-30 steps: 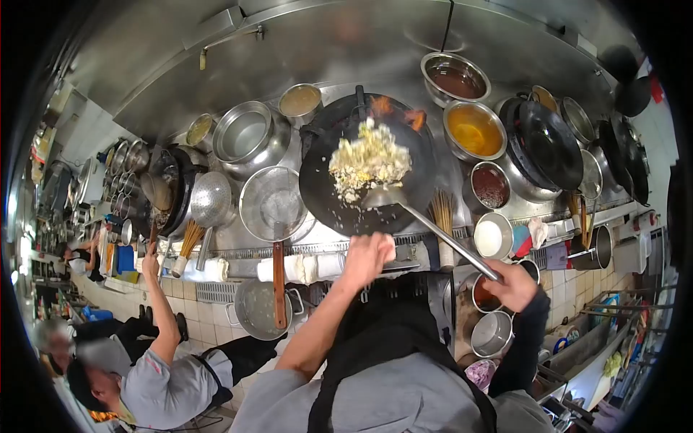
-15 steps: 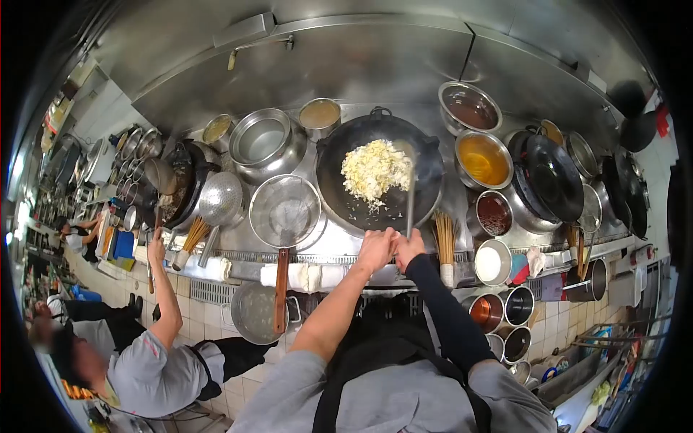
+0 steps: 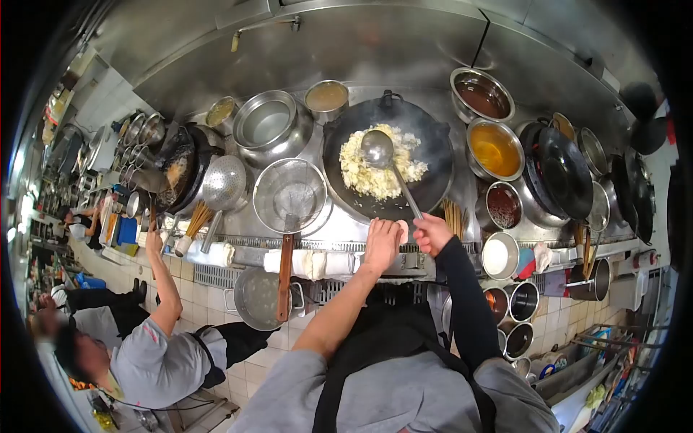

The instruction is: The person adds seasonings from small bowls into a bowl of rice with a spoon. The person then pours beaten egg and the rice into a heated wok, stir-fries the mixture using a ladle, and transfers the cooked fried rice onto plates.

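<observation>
Ladle point(image 3: 377, 149) shifted from the wok's point(image 3: 434, 141) right side onto the pale food point(image 3: 352, 172) inside, right hand point(image 3: 433, 234) wrapped round its handle point(image 3: 406, 190), left hand point(image 3: 383, 244) curled near wok's edge, grip unclear; light pressing probably best.

Ladle point(image 3: 376, 149) hides food point(image 3: 351, 175) beneath; I cannot see under left hand point(image 3: 382, 244); co-worker's head point(image 3: 79, 352) blurred; grey shirt point(image 3: 393, 397) cropped below.

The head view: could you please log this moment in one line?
right hand: grips ladle; ladle: over food in wok; left hand: at wok's near edge
</observation>
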A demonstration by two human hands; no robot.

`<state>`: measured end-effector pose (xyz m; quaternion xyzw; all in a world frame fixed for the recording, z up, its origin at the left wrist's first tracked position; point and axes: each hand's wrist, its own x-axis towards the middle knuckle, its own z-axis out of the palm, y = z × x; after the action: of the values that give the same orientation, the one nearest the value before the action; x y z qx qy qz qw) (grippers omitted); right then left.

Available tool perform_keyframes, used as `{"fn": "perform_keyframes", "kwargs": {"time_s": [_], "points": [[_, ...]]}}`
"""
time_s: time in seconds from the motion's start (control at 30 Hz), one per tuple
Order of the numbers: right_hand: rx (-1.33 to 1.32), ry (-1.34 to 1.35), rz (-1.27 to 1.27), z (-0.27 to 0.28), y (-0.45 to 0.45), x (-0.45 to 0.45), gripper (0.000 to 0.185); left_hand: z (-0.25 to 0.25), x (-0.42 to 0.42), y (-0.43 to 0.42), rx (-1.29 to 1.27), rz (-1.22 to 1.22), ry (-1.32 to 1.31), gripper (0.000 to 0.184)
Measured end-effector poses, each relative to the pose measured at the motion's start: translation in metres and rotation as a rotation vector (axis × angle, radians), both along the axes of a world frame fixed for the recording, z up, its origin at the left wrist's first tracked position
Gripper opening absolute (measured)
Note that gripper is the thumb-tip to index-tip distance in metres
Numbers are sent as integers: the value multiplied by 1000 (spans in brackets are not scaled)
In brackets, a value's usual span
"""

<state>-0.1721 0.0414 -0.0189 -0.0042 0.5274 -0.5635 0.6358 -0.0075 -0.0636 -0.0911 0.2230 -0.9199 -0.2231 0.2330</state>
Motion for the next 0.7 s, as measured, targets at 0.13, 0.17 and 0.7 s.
{"fn": "perform_keyframes", "kwargs": {"time_s": [0.13,0.17,0.7], "points": [[57,622,145,67,0,42,35,4,1,-3,-13,-10,57,17],[-2,301,99,52,-1,28,40,3,0,-4,-17,-7,49,17],[43,1205,41,-62,-15,-14,61,39,19,10,27,57,140,25]]}}
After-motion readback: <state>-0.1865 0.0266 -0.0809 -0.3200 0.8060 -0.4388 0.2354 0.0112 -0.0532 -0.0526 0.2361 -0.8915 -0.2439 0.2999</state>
